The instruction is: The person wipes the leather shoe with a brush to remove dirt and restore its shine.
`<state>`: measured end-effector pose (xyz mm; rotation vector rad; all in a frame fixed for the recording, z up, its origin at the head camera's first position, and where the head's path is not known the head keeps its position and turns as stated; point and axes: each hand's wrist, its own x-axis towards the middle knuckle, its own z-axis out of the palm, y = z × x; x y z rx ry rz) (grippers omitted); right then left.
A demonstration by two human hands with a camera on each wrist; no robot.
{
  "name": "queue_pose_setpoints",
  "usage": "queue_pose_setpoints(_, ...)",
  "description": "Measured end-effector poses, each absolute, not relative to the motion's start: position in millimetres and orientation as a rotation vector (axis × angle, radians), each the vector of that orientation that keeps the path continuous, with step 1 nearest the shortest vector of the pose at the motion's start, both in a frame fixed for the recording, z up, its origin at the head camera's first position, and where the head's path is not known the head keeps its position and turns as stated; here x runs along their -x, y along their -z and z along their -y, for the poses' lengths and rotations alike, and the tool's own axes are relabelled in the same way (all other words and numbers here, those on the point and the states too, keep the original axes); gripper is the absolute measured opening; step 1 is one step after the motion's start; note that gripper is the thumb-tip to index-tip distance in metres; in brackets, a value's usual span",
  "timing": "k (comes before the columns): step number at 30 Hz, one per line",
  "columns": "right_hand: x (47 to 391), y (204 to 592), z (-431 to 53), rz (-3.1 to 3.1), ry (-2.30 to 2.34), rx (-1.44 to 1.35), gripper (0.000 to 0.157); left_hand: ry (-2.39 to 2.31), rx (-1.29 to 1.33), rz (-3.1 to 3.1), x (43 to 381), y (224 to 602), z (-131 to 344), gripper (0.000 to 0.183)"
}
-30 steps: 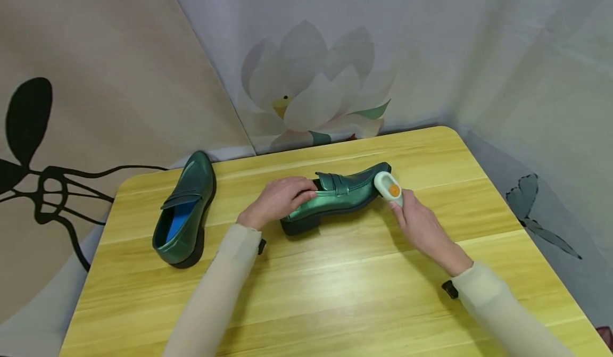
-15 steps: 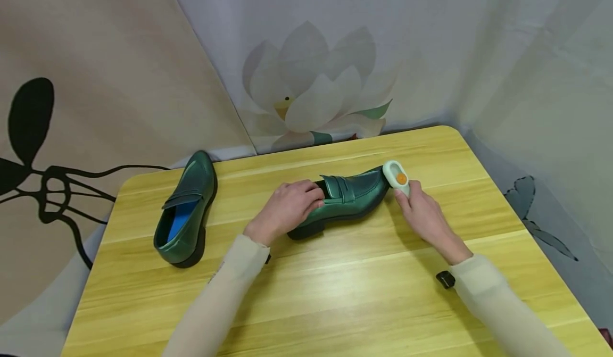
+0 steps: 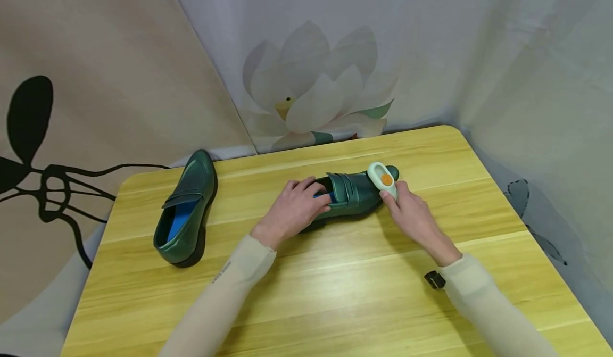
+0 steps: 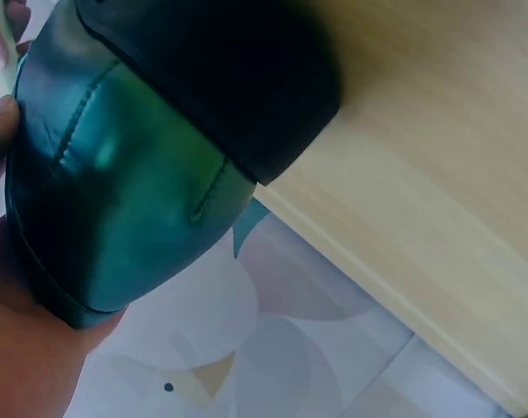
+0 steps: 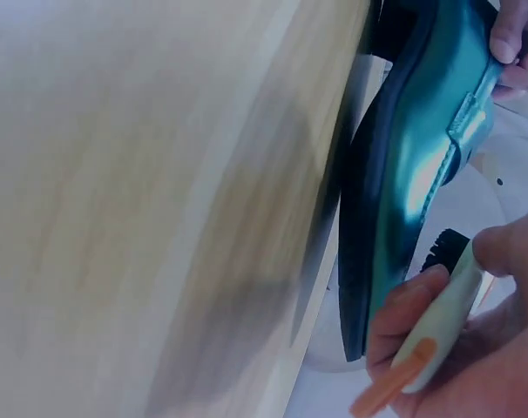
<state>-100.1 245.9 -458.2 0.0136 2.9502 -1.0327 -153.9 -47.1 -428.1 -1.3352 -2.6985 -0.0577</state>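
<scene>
A dark green loafer (image 3: 360,193) stands on the table, its toe pointing right. My left hand (image 3: 294,210) grips it at the heel end, fingers reaching into the opening, where some blue insole shows. In the left wrist view the loafer's green back and black heel (image 4: 238,87) fill the upper left. My right hand (image 3: 415,217) holds a pale green shoe brush (image 3: 381,178) with an orange spot over the toe. Dark bristles (image 5: 445,249) show in the right wrist view, facing the upper; whether they touch it I cannot tell.
A matching green loafer (image 3: 188,208) with a blue insole stands at the left of the wooden table (image 3: 306,304), toe toward the back. Behind the table's rear edge hangs a curtain (image 3: 421,43) printed with a flower.
The brush has moved from the side of the toe up to its tip, then back leftward over the toe's top. My left hand and the loafer have shifted slightly right.
</scene>
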Motion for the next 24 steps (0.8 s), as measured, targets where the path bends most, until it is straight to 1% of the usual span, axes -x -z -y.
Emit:
queue_pose_setpoints(9, 84.4, 459.9, -217.8, -2.914, 1.083, 0.087, 0.052, 0.049, 1.298, 2.643, 145.6, 434.5, 45.0, 0.022)
queue_pose_setpoints(14, 75.9, 457.6, -206.5, -2.943, 1.087, 0.126, 0.049, 0.087, 1.279, 2.639, 144.5, 437.0, 44.2, 0.019)
queue_pose_setpoints(18, 72.6, 458.0, -208.7, -2.967, 1.051, 0.162, 0.046, 0.091, 1.270, 2.641, 144.3, 437.7, 44.3, 0.018)
queue_pose_setpoints(24, 77.1, 461.5, -227.0, -3.023, 0.933, 0.152, 0.047, 0.092, 1.269, 2.645, 143.7, 438.0, 44.5, 0.022)
